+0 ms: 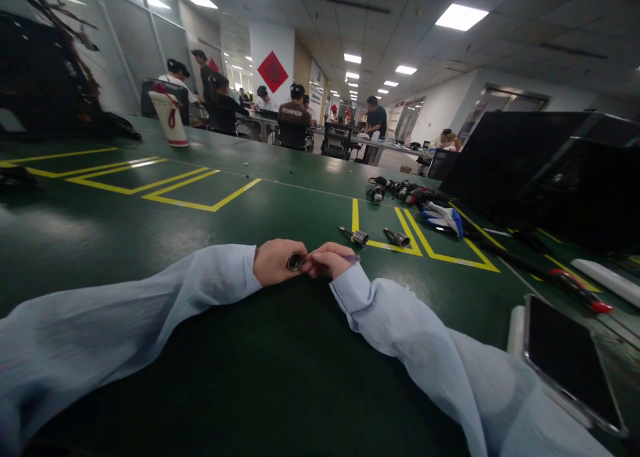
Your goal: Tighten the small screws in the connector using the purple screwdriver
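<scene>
My left hand (278, 262) is closed round a dark metal socket (295, 262), its round open end facing the camera. Close beside it, my right hand (330, 260) has its fingers pinched at the thin end next to the socket; a small purplish piece (353, 258) shows by its wrist. What exactly the right fingers hold is too small to make out. Beyond the right hand, two similar metal sockets with thin shanks lie on the green table, one (361, 238) nearer and one (401, 238) farther right.
Yellow tape outlines mark the green table (225, 230). A paper cup (171, 118) stands at the back left. White-blue gloves (442, 218), a cable cluster (379, 192), a red-tipped tool (580, 290) and a phone (570, 360) lie right. People sit in the background.
</scene>
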The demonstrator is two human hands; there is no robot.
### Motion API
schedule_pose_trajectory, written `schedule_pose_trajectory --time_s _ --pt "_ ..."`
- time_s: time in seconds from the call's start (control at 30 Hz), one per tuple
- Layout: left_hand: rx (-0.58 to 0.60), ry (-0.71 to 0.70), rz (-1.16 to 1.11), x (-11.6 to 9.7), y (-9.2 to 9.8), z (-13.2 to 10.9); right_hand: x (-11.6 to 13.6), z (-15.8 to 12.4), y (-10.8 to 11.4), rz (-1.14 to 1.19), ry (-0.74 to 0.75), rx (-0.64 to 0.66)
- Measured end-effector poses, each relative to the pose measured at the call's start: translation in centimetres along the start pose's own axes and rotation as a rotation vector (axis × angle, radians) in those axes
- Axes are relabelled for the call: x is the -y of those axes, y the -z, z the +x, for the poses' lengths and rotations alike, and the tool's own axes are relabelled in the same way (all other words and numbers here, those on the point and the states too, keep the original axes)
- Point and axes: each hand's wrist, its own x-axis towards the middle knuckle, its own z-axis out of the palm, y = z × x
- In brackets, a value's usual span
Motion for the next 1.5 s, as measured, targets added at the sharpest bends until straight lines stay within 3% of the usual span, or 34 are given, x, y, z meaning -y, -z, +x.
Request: schedule_pose_trajectory --time_s 0.1,0.17,0.4,0.53,0.67,0.8,1.0,1.13,1.3,1.4,1.5 --pt "-0.029 -0.040 -0.128 0.2 0.0 0.0 0.0 0.4 0.3 0.174 -0.093 0.060" --pt "-0.033 -0.040 -0.160 0.3 0.0 0.1 0.0 0.4 0.3 0.167 -0.066 0.050" --pt "0.025 0.105 0.118 -0.4 0.2 0.4 -0.3 -0.9 -0.9 -0.404 0.219 -0.161" --pt "0.000 0.030 0.159 -0.6 0.3 -0.1 -0.1 -0.6 -1.0 -0.155 0.023 -0.070" --pt "-0.044 -0.044 -0.019 -0.2 0.3 0.0 0.1 0.2 -0.3 0.163 -0.182 0.037" --pt "-0.067 -0.058 -0.159 0.1 0.2 0.4 0.0 0.1 0.1 0.246 -0.088 0.066" --pt "-0.042 0.020 0.047 -0.4 0.5 0.1 -0.2 -0.6 -0.9 -0.062 0.088 -0.104" --pt "-0.021 0.030 0.115 -0.4 0.5 -0.1 -0.2 -0.3 -1.0 0.005 -0.022 -0.069" --pt "-0.053 -0.034 -0.094 -0.1 0.3 0.0 -0.1 0.5 -0.5 0.194 -0.202 0.004" --pt "-0.070 -0.039 -0.162 0.1 0.1 0.0 -0.2 0.3 -0.4 0.238 -0.103 0.027" --pt "-0.079 -0.021 -0.112 -0.1 0.1 0.0 -0.3 -0.2 -0.6 0.122 0.025 -0.054"
